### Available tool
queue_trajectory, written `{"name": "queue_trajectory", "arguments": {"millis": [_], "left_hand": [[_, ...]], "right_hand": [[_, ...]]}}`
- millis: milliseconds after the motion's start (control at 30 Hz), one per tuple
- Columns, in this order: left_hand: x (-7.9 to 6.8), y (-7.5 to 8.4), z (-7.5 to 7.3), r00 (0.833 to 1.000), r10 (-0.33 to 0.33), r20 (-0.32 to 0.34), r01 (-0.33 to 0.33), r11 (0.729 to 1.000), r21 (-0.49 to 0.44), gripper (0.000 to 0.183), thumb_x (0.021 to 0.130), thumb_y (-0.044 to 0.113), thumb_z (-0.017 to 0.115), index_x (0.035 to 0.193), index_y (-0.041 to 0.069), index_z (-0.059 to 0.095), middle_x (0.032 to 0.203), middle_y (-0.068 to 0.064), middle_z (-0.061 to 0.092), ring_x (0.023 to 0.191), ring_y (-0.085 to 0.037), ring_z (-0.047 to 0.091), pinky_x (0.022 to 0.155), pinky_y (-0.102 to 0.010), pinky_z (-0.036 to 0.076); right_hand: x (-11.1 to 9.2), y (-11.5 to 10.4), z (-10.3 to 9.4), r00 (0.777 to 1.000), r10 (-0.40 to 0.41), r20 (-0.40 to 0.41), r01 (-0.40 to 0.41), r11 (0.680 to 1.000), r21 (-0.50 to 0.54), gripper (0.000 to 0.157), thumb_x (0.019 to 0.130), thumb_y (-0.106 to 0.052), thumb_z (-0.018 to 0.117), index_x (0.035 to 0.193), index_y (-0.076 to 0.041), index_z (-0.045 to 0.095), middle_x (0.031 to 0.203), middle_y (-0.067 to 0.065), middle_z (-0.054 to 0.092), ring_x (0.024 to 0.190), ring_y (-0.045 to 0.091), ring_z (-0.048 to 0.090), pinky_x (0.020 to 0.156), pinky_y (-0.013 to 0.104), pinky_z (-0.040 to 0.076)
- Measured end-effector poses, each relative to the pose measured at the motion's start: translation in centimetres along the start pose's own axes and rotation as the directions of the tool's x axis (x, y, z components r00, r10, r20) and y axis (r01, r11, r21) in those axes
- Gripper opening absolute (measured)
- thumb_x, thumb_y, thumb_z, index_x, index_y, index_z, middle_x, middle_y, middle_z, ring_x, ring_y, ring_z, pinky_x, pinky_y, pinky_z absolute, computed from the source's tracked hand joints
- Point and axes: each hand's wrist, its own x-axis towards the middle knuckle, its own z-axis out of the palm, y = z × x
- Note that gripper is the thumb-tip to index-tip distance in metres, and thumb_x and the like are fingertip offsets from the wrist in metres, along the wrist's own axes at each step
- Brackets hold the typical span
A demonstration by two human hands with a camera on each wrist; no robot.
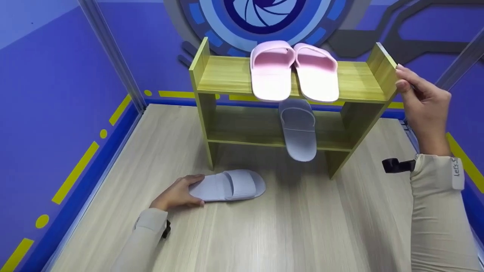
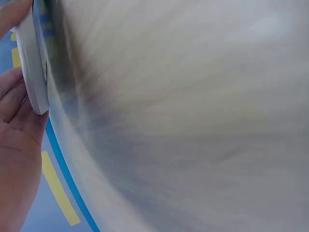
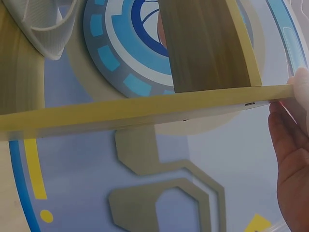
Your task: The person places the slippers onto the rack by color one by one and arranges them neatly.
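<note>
A light grey slide slipper [image 1: 244, 184] lies low over the wood-look floor, its toe toward the right. My left hand [image 1: 180, 192] grips its heel end, thumb and fingers on opposite edges; in the left wrist view the slipper's edge [image 2: 34, 67] shows between them. With my right hand [image 1: 425, 100] I pinch the top of the shoe rack's right side panel [image 1: 383, 71]. On the rack's upper shelf sits a pair of pink slippers [image 1: 273, 85], side by side. One grey slipper [image 1: 300, 139] rests on the lower shelf, heel jutting past the front edge.
The wooden rack's left panel [image 1: 200, 68] stands near a blue wall [image 1: 159, 45] with yellow marks. Metal corner posts [image 1: 113, 53] rise at the sides. Pale wood-grain flooring [image 1: 295, 234] spreads in front of the rack.
</note>
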Motion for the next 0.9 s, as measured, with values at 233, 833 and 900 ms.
{"name": "queue_trajectory", "arguments": {"millis": [233, 833, 900], "left_hand": [[-0.2, 0.7, -0.5, 1.000, 0.019, -0.003, -0.019, 1.000, 0.012, 0.089, 0.063, 0.036, 0.089, 0.137, 0.002, 0.052, 0.141, -0.017, 0.051, 0.133, -0.035, 0.045, 0.109, -0.049, 0.038], [-0.3, 2.4, -1.9, 0.994, 0.104, -0.022, -0.103, 0.994, 0.035, 0.088, 0.063, 0.038, 0.089, 0.135, 0.002, 0.054, 0.139, -0.016, 0.054, 0.130, -0.033, 0.049, 0.106, -0.050, 0.041], [-0.3, 2.7, -2.1, 0.994, 0.108, -0.026, -0.108, 0.994, 0.028, 0.088, 0.062, 0.037, 0.089, 0.135, 0.001, 0.054, 0.139, -0.017, 0.054, 0.130, -0.034, 0.049, 0.106, -0.050, 0.041]], "right_hand": [[0.0, 0.0, 0.1, 1.000, -0.016, -0.016, 0.015, 1.000, -0.020, 0.026, 0.084, -0.002, 0.068, 0.110, -0.006, 0.072, 0.116, 0.007, 0.070, 0.110, 0.010, 0.065, 0.092, 0.016, 0.050], [-0.1, 0.0, 0.3, 0.999, -0.015, -0.028, 0.014, 1.000, -0.022, 0.026, 0.084, -0.001, 0.068, 0.109, -0.006, 0.072, 0.115, 0.007, 0.069, 0.111, 0.011, 0.065, 0.094, 0.018, 0.050], [-0.1, 0.0, 0.3, 0.999, -0.011, -0.030, 0.011, 1.000, -0.022, 0.026, 0.084, -0.001, 0.068, 0.109, -0.006, 0.072, 0.115, 0.008, 0.069, 0.111, 0.011, 0.065, 0.093, 0.018, 0.050]]}}
